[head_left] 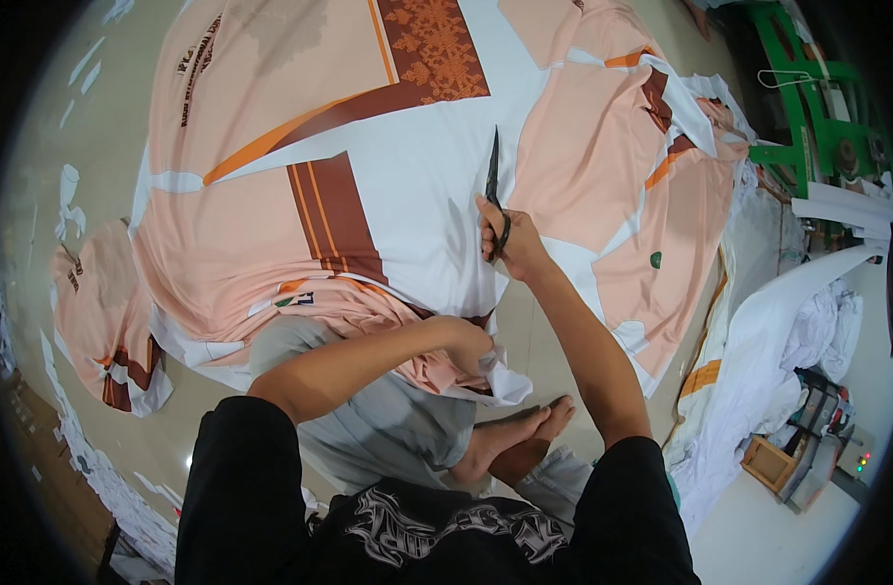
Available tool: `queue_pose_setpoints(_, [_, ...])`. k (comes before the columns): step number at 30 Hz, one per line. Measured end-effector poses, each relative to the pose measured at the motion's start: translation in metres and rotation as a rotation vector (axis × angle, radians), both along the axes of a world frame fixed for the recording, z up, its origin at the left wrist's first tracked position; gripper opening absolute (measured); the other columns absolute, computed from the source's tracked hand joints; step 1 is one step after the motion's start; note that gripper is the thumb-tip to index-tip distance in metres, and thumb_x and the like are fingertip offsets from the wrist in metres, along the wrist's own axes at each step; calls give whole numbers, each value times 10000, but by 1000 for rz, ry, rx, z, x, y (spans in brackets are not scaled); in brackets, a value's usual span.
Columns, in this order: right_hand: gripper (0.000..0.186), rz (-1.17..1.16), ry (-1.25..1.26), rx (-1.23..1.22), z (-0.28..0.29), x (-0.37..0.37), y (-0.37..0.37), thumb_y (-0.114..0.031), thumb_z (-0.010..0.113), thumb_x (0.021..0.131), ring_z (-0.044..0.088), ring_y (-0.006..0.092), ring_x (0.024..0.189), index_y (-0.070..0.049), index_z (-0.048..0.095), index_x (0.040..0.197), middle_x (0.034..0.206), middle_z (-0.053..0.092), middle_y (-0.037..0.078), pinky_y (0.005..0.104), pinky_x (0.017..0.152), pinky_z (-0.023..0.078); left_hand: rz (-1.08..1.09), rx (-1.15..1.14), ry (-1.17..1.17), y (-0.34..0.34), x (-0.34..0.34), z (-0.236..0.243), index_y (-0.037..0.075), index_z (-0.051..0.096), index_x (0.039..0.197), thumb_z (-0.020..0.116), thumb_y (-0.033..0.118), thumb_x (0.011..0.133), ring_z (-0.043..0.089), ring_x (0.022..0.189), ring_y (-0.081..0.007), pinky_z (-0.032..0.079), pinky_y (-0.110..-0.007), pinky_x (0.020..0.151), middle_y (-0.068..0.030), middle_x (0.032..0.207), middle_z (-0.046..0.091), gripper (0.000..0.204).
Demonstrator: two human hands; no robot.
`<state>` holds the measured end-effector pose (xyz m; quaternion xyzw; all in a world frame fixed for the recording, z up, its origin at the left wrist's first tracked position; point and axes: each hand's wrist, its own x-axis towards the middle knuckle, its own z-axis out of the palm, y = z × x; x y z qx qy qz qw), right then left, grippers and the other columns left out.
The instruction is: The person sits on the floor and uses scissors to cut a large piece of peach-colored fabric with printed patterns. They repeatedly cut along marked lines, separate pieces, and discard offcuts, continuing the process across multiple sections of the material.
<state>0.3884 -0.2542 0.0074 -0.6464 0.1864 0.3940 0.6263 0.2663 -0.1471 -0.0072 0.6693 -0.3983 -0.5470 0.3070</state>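
A large printed fabric sheet (407, 185) in peach, white, brown and orange lies spread on the floor and drapes over my lap. My right hand (510, 244) grips a pair of dark scissors (493, 185), blades pointing away along a white strip between peach panels. My left hand (471, 346) clutches the cloth's near edge (500, 385), pulling it toward my knee. I sit on the floor with my bare feet (520, 439) tucked under me.
A cut peach piece (100, 322) lies at the left. White scraps (71, 200) litter the floor along the left rim. A green machine frame (807, 107) stands at the upper right, with a white fabric roll (778, 331) and small boxes (807, 439) below it.
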Motion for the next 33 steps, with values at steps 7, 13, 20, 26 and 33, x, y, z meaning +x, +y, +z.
queue_pose_setpoints(7, [513, -140, 116, 162, 9, 50, 9, -545, 748, 908, 545, 189, 546, -78, 584, 774, 624, 527, 36, 336, 568, 487, -37, 29, 23, 0, -2, -4, 17, 711, 1196, 745, 259, 748, 727, 1009, -369, 551, -446, 847, -221, 1086, 747, 511])
queue_pose_setpoints(13, [542, 90, -50, -65, -2, 81, -5, -593, 740, 895, 525, 174, 546, -77, 588, 825, 656, 524, 18, 333, 561, 462, -71, 28, -7, -4, -3, -15, 35, 708, 1188, 674, 255, 818, 728, 976, -372, 556, -443, 811, -217, 1071, 748, 432])
queue_pose_setpoints(20, [519, 54, 66, 63, 21, 146, 0, -582, 746, 898, 506, 131, 544, -109, 568, 781, 627, 496, -13, 297, 552, 460, -102, 104, 74, -4, 2, -5, 6, 741, 1133, 700, 207, 810, 719, 1053, -351, 541, -454, 893, -215, 1146, 739, 383])
queue_pose_setpoints(26, [487, 255, -8, -78, 10, 169, -13, -539, 756, 908, 545, 156, 567, -90, 576, 850, 640, 506, 8, 315, 588, 474, -94, 65, 92, 1, 14, -16, -10, 706, 1192, 732, 305, 829, 696, 1087, -368, 535, -450, 904, -224, 1176, 718, 482])
queue_pose_setpoints(33, [533, 244, 39, -40, 14, 228, 6, -618, 711, 913, 497, 117, 504, -129, 574, 751, 614, 502, -31, 265, 512, 443, 856, -95, -309, 65, 85, 38, -11, 581, 1199, 848, 357, 769, 585, 1138, -401, 465, -474, 964, -225, 1294, 551, 626])
